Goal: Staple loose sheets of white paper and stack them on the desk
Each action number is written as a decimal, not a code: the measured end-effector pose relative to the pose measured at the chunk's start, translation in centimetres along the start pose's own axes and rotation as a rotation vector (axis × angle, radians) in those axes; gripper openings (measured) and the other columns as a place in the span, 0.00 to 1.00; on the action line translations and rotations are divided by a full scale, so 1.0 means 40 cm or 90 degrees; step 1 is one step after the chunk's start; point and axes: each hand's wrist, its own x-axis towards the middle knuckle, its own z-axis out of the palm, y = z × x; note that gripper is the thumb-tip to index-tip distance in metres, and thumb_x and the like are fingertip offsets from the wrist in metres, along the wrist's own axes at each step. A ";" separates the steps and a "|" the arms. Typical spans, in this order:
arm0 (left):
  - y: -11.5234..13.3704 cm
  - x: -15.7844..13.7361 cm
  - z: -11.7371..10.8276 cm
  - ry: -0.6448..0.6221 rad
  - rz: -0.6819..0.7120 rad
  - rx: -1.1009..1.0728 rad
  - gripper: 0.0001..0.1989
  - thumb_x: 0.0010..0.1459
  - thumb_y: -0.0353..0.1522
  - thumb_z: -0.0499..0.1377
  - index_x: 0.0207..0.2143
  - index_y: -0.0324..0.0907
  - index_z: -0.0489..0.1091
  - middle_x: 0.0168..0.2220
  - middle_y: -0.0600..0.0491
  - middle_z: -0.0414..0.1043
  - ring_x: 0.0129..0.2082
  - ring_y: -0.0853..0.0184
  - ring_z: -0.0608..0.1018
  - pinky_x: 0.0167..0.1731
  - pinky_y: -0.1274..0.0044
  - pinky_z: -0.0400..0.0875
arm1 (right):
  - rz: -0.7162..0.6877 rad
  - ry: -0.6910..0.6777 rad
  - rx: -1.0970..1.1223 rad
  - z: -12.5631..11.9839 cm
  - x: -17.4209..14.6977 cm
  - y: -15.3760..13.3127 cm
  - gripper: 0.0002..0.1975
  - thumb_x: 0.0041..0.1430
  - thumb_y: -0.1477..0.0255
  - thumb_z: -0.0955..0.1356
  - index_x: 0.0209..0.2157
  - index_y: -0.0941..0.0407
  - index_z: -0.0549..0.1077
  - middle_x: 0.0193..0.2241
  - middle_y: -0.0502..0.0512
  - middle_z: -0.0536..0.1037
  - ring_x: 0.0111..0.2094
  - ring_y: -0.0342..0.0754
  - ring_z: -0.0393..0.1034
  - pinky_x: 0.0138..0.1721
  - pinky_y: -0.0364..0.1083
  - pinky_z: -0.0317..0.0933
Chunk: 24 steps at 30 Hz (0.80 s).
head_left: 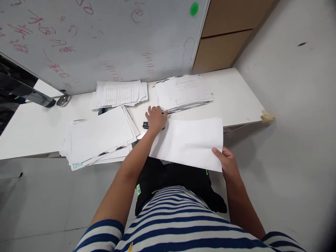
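My left hand (156, 119) lies palm down with its fingers spread over a black stapler (145, 125), most of which it covers. Whether the palm presses on it I cannot tell. Under and beside that hand is the left end of a blank white sheet of paper (194, 140), which sticks out over the table's front edge above my lap. My right hand (228, 161) pinches the sheet's lower right edge, thumb on top. Beyond my left hand is a thick stack of printed papers (186, 89).
A loose pile of papers (101, 136) overhangs the white table (31, 129) on the left. Behind it lies another printed stack (122, 92). A computer mouse (63, 100) is farther left. The whiteboard (110, 38) rises behind, with cardboard boxes (225, 45) beside it.
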 end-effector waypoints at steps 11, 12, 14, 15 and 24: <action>0.029 0.007 -0.004 -0.174 -0.037 0.251 0.41 0.65 0.53 0.34 0.70 0.37 0.47 0.72 0.38 0.45 0.72 0.48 0.43 0.66 0.51 0.42 | -0.022 -0.050 0.024 0.055 0.021 0.001 0.16 0.48 0.60 0.77 0.38 0.53 0.81 0.32 0.52 0.83 0.30 0.50 0.76 0.29 0.47 0.68; 0.029 0.008 -0.005 -0.172 -0.037 0.252 0.41 0.65 0.53 0.34 0.70 0.37 0.48 0.71 0.38 0.46 0.72 0.48 0.44 0.66 0.50 0.43 | -0.022 -0.053 0.023 0.059 0.020 0.003 0.16 0.48 0.60 0.77 0.38 0.53 0.81 0.32 0.52 0.83 0.30 0.51 0.76 0.29 0.47 0.68; 0.027 0.009 -0.005 -0.164 -0.037 0.243 0.41 0.65 0.53 0.34 0.70 0.36 0.49 0.71 0.38 0.47 0.72 0.47 0.45 0.66 0.50 0.44 | -0.023 -0.056 0.022 0.064 0.014 0.007 0.16 0.47 0.60 0.77 0.38 0.53 0.81 0.32 0.52 0.83 0.31 0.51 0.76 0.29 0.47 0.68; 0.025 0.009 -0.004 -0.157 -0.037 0.235 0.40 0.66 0.53 0.34 0.69 0.36 0.49 0.71 0.37 0.47 0.72 0.47 0.45 0.66 0.50 0.45 | -0.022 -0.056 0.024 0.065 0.009 0.008 0.17 0.47 0.60 0.77 0.38 0.53 0.81 0.32 0.52 0.83 0.31 0.51 0.77 0.30 0.46 0.68; 0.015 0.001 -0.011 -0.065 -0.037 0.157 0.32 0.67 0.50 0.39 0.59 0.38 0.64 0.62 0.36 0.64 0.68 0.45 0.55 0.60 0.52 0.55 | 0.018 0.039 0.071 0.072 -0.067 0.039 0.23 0.48 0.56 0.76 0.43 0.55 0.79 0.39 0.56 0.84 0.38 0.54 0.79 0.39 0.50 0.74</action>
